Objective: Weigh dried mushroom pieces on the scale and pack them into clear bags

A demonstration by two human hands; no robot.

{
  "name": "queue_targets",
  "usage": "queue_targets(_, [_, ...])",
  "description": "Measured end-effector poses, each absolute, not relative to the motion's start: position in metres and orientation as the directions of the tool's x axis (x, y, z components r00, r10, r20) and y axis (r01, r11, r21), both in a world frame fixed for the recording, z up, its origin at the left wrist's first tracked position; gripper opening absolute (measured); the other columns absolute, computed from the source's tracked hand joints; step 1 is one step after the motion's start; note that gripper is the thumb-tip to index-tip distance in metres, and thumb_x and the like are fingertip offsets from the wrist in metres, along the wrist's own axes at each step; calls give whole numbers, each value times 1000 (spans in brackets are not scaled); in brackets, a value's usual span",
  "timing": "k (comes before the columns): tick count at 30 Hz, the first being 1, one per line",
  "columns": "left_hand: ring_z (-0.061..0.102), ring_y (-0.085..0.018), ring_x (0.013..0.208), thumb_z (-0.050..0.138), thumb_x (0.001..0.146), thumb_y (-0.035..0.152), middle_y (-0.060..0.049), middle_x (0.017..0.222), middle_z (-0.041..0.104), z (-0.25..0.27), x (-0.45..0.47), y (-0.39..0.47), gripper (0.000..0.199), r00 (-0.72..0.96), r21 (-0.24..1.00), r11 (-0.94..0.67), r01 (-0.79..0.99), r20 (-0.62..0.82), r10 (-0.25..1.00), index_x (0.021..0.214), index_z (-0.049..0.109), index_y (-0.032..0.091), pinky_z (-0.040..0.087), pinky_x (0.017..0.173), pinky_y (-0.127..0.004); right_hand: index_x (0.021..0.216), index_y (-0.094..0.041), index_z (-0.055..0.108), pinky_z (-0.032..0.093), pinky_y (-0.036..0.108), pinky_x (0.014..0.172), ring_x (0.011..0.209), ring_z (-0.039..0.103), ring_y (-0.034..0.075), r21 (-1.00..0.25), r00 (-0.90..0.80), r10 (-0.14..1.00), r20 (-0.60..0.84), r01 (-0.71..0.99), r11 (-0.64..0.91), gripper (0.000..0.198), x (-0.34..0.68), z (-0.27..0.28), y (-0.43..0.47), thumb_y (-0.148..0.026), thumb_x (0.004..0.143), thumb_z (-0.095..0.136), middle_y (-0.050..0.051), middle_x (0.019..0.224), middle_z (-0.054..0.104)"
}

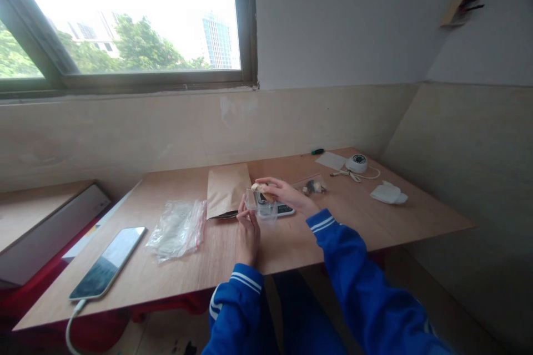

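A clear plastic box sits at the middle of the table, with its transparent side or lid raised on the left. My left hand grips that raised edge between thumb and fingers. Above the box, my right hand pinches a pale beige, lumpy piece; its exact kind is too small to make out. A small digital scale shows beneath and behind the box, partly hidden by it and by the right hand. Just left of my hands lies a brown kraft paper bag, its dark mouth towards me.
Left are clear zip bags and a phone on a white cable. A small bag of dark pieces lies right of my hands. Further right are a white dome camera, white paper, a crumpled white wrapper and a green-handled tool.
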State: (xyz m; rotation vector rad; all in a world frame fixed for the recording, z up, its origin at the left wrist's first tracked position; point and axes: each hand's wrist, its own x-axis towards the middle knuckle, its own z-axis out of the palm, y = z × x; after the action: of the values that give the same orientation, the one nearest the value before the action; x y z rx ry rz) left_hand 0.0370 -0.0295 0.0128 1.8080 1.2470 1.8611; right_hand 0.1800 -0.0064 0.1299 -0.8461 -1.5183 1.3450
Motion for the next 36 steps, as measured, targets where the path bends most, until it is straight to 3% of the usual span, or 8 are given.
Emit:
queue_targets(4, [43, -23, 130, 34, 95, 25, -21, 144, 36, 15, 38, -31, 2, -230, 733, -578, 358, 670, 706, 96, 33, 23, 47, 97, -47, 111, -24, 67, 51, 32, 86, 100, 63, 18, -946, -365, 899, 241, 120, 302, 32, 172, 123, -5, -38, 83, 58, 4, 115, 67])
queue_targets(7, [44, -26, 130, 32, 95, 25, -24, 139, 40, 20, 39, -33, 3, -319, 752, -555, 355, 655, 685, 96, 33, 22, 47, 94, -51, 108, -24, 67, 48, 35, 91, 102, 61, 18, -870, -152, 899, 411, 229, 437, 30, 176, 111, 4, -35, 89, 46, 4, 112, 68])
queue_targets(10, [41, -28, 131, 32, 95, 25, -25, 137, 42, 25, 39, -35, 5, -359, 753, -544, 372, 657, 664, 95, 35, 21, 46, 94, -53, 99, -21, 69, 46, 35, 90, 99, 61, 18, -793, 47, 863, 504, 422, 440, 29, 182, 92, 15, -23, 88, 43, 5, 103, 68])
queue_targets(16, [47, -27, 127, 30, 96, 27, -26, 138, 40, 27, 39, -36, 10, -402, 767, -515, 382, 640, 655, 97, 36, 19, 50, 87, -47, 108, -20, 66, 40, 38, 94, 108, 55, 22, -533, -237, 875, 422, 716, 451, 29, 180, 51, 26, -13, 85, 50, 8, 113, 65])
queue_targets(22, [46, -28, 127, 31, 95, 27, -28, 135, 42, 18, 37, -30, 9, -423, 775, -498, 389, 630, 651, 96, 33, 19, 48, 90, -51, 106, -21, 65, 40, 37, 88, 100, 55, 23, -376, -249, 893, 376, 839, 393, 23, 184, 44, 21, -21, 85, 58, 9, 106, 65])
queue_targets(25, [46, -29, 127, 33, 94, 26, -27, 133, 44, 17, 37, -29, 7, -421, 761, -518, 389, 648, 635, 96, 32, 19, 43, 95, -55, 99, -22, 67, 40, 36, 85, 96, 57, 23, -414, -185, 888, 420, 832, 369, 18, 191, 47, 18, -27, 83, 62, 8, 98, 67])
queue_targets(31, [46, -28, 127, 32, 95, 27, -28, 134, 43, 19, 37, -31, 8, -406, 786, -513, 344, 617, 674, 96, 32, 19, 44, 95, -52, 84, -18, 68, 47, 29, 66, 68, 61, 17, -836, 96, 911, 402, 444, 322, 33, 201, 54, 26, -48, 83, 53, 5, 79, 70])
queue_targets(36, [47, -27, 127, 32, 95, 32, -26, 134, 45, 21, 38, -33, 14, -399, 801, -501, 327, 598, 695, 98, 35, 19, 44, 95, -47, 81, -15, 68, 48, 29, 64, 67, 62, 18, -874, 182, 877, 444, 304, 380, 37, 190, 76, 26, -50, 79, 56, 7, 77, 70])
